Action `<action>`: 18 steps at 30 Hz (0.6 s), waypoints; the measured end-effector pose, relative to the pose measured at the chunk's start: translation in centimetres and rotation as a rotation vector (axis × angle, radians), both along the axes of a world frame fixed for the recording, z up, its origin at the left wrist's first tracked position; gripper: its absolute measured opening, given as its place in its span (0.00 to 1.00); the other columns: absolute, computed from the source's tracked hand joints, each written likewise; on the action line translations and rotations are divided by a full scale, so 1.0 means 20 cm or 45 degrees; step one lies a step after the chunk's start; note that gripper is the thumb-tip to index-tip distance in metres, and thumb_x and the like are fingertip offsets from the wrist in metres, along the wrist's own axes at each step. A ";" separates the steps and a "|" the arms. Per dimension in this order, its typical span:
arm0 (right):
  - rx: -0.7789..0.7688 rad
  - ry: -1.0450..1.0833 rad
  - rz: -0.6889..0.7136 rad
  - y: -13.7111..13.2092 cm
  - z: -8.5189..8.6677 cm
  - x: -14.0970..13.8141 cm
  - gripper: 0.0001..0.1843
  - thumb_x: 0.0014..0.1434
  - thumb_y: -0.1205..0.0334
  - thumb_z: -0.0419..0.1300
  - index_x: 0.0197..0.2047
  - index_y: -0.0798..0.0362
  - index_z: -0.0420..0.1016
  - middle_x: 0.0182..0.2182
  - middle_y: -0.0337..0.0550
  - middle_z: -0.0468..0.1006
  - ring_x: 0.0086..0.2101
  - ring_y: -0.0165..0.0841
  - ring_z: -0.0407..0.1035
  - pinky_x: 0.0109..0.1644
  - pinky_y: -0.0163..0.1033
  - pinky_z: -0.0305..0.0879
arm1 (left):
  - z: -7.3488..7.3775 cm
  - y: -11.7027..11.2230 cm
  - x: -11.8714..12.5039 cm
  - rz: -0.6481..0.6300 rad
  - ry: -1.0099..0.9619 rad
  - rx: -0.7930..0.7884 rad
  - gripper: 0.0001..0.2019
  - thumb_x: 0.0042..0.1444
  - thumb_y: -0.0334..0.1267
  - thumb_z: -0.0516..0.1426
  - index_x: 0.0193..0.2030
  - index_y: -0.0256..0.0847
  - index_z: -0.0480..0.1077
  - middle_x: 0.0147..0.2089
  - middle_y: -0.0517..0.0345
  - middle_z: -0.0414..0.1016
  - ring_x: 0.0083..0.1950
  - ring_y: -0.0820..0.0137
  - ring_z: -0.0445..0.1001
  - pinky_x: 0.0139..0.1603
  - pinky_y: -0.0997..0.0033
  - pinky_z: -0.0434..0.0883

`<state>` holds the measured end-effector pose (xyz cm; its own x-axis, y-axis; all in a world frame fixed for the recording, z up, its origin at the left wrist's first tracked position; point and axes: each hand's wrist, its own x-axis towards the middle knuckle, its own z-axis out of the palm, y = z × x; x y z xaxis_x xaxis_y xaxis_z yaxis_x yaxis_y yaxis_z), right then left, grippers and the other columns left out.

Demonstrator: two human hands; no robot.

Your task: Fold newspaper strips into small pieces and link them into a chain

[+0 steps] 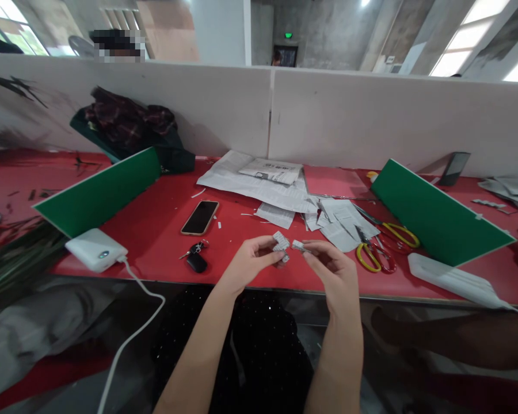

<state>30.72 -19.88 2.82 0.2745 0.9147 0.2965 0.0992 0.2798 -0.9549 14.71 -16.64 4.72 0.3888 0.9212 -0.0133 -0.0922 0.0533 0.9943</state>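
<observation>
Above the front edge of the red table, my left hand (259,257) is closed on a small folded piece of printed paper (281,240), which looks like newspaper. Close beside it, my right hand (328,260) pinches another small folded strip of paper (298,245) between thumb and fingers. A narrow gap separates the two pieces. Just behind my hands lie cut newspaper pieces (340,215) and a large newspaper sheet (250,183). Scissors with yellow and red handles (373,257) rest right of my right hand.
A phone (200,218), keys (196,256) and a white power bank (95,250) with a cable lie left. Green boards (107,190) stand on both sides. A second pair of scissors (397,233) and a white power strip (455,280) are right. A white partition (349,121) runs behind.
</observation>
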 end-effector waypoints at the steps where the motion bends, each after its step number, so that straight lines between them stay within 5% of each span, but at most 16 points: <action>1: 0.007 0.002 -0.004 0.00 0.00 0.00 0.08 0.48 0.60 0.62 0.33 0.51 0.76 0.38 0.46 0.77 0.39 0.38 0.71 0.42 0.43 0.69 | 0.00 0.00 0.00 0.003 -0.003 -0.001 0.11 0.47 0.37 0.60 0.38 0.34 0.72 0.33 0.54 0.74 0.33 0.71 0.71 0.40 0.68 0.68; 18: -0.019 -0.046 0.079 -0.02 0.03 0.00 0.06 0.48 0.59 0.62 0.31 0.50 0.72 0.31 0.43 0.77 0.33 0.35 0.72 0.38 0.40 0.69 | 0.00 -0.01 -0.01 -0.031 -0.034 0.023 0.11 0.49 0.34 0.59 0.40 0.36 0.72 0.35 0.55 0.73 0.34 0.72 0.70 0.42 0.68 0.68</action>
<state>30.66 -20.32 3.33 0.2064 0.9342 0.2910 0.1163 0.2719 -0.9553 14.58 -16.82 4.82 0.4111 0.9115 0.0141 -0.1178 0.0378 0.9923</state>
